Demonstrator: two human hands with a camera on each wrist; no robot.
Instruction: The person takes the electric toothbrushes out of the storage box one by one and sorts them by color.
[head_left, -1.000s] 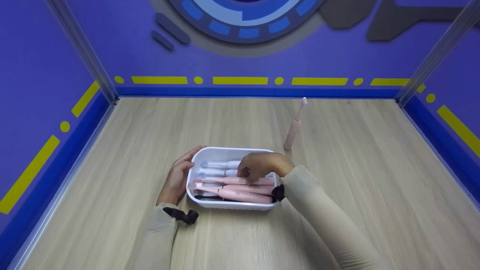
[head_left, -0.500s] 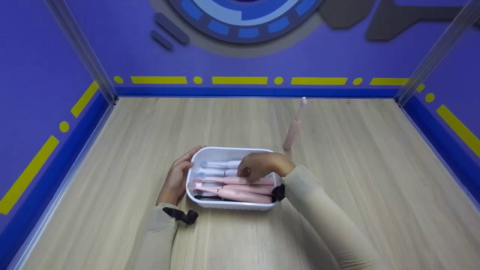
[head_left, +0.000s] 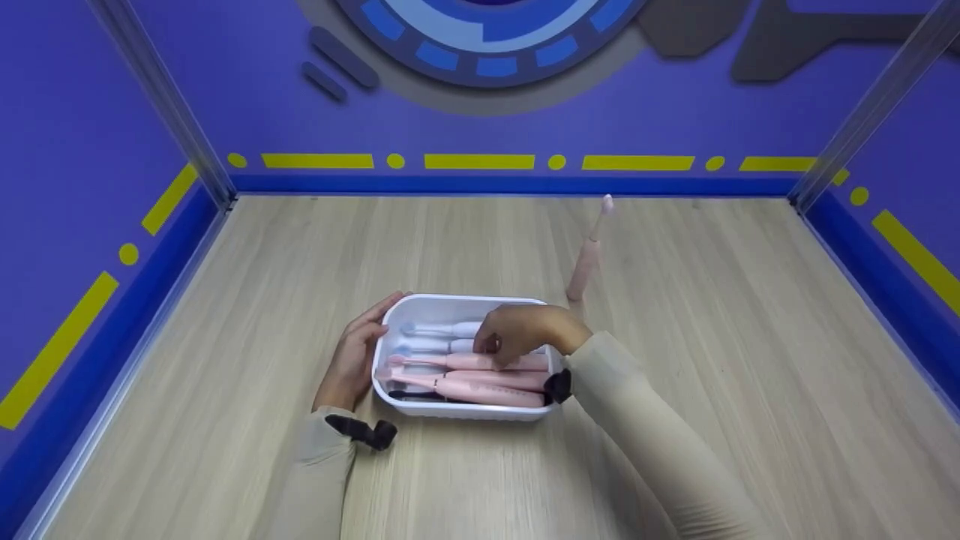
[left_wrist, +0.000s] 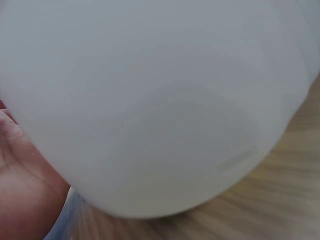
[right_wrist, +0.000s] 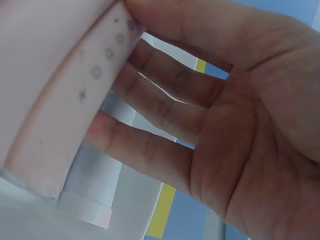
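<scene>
Pink toothbrush (head_left: 480, 361) lies in the white tray (head_left: 457, 302) mid-desk. Right hand (head_left: 521, 334) fingers curl round its handle; lift level. Left hand (head_left: 352, 360), flat at the tray's 9 o'clock wall, steadies it.

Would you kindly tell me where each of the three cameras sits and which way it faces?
Head: looks forward and down at the white tray of toothbrushes; left hand, right hand and both sleeves show.
Left wrist: pressed close to the tray's outer wall; a bit of palm shows.
Right wrist: looks up the palm and fingers on a pink toothbrush.
Shared: head and left wrist both show the tray.
</scene>
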